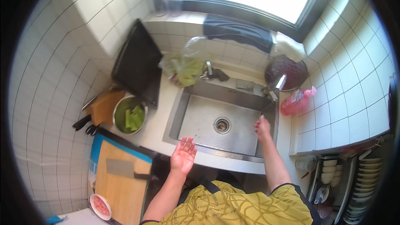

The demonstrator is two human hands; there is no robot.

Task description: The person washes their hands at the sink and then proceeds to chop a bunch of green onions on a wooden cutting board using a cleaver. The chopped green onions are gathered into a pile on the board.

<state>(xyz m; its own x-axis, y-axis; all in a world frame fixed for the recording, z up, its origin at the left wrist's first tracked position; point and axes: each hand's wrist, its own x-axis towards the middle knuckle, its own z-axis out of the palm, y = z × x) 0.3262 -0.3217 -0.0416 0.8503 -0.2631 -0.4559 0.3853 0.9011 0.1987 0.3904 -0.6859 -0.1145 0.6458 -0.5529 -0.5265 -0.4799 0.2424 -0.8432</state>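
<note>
My left hand (183, 156) is palm up with its fingers apart, over the front left edge of the stainless steel sink (203, 112); it holds nothing. At the sink's right side my right hand (262, 127) hangs over the basin below the faucet (273, 95), its fingers slightly curled; nothing shows in it. The drain strainer (222, 125) lies between the hands. To the left, a cleaver (120, 168) rests on a wooden cutting board (120, 190). Cut green vegetable pieces (134, 119) are in a round metal bowl (115, 115) behind the board.
A pink soap bottle (293, 102) stands right of the sink. A plastic bag of greens (187, 68) sits behind it at left. Ground meat (100, 206) is in a white bowl beside the board. A knife block (104, 107) stands at left, a dish rack (347, 187) at lower right.
</note>
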